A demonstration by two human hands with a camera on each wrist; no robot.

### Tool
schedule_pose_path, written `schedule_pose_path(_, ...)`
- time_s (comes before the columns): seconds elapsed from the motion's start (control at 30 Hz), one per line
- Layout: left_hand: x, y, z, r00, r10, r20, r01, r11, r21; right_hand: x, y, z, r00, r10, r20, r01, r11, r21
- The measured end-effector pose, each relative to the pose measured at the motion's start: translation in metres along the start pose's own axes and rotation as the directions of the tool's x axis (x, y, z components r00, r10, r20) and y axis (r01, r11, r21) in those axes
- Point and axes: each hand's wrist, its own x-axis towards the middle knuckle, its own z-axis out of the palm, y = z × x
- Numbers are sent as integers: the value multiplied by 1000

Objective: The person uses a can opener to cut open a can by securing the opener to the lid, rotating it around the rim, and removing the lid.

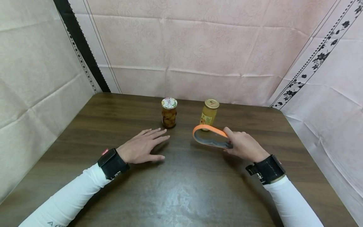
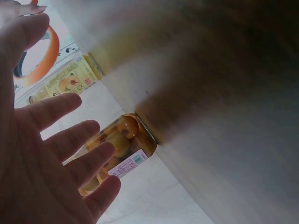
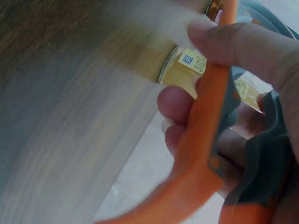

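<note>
My right hand (image 1: 245,145) grips one end of an orange-and-grey looped jar opener (image 1: 210,127), its thumb and fingers wrapped about the handle part in the right wrist view. The loop hangs above the table just in front of a gold-lidded yellow jar (image 1: 209,114), hiding that jar's base. To the left stands a jar of brown round fruit (image 1: 169,116) with a patterned lid. My left hand (image 1: 144,146) is spread palm down beside and in front of this fruit jar, apart from it, holding nothing. Both jars are upright and lidded.
The brown wooden table (image 1: 173,189) reaches back to a pale cloth (image 1: 198,56) hung behind it. More cloth hangs at the left and right sides. Both jars stand near the table's back edge. A black band (image 1: 113,164) circles my left wrist, another my right.
</note>
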Motion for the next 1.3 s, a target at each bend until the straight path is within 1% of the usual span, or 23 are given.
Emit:
schedule_pose_path(0.07,0,0,0,1000,-2,0,2,1000,-4,0,0,0,1000,-10,4,10,1000,-1)
schedule_pose_path(0.2,1,-1,0,1000,-10,3,10,1000,-5,-1,-1,2,999,-37,-18,36,999,-30)
schedule_pose_path(0.43,1,-4,0,1000,-23,-10,23,1000,-3,1,-1,6,996,-66,-57,59,993,-106)
schedule_pose_path(0.67,2,-5,1,999,-31,-18,31,999,-9,1,0,10,992,-97,-82,88,991,-103)
schedule_pose_path(0.77,2,-5,1,999,-35,-11,35,999,-10,1,0,10,995,-80,-62,74,993,-92)
schedule_pose_path(0.93,4,-5,1,999,-35,0,35,999,-12,0,-1,12,999,-22,-29,19,996,-88)
schedule_pose_path(1.03,5,-6,2,999,-33,2,33,999,-10,-1,-2,13,999,-34,-40,28,989,-143)
schedule_pose_path(1.2,5,-7,2,999,-54,6,54,998,-11,-1,-2,14,990,-117,-77,91,955,-282)
schedule_pose_path(1.3,5,-9,2,997,-71,10,71,997,-17,0,-2,14,983,-146,-107,106,943,-316)
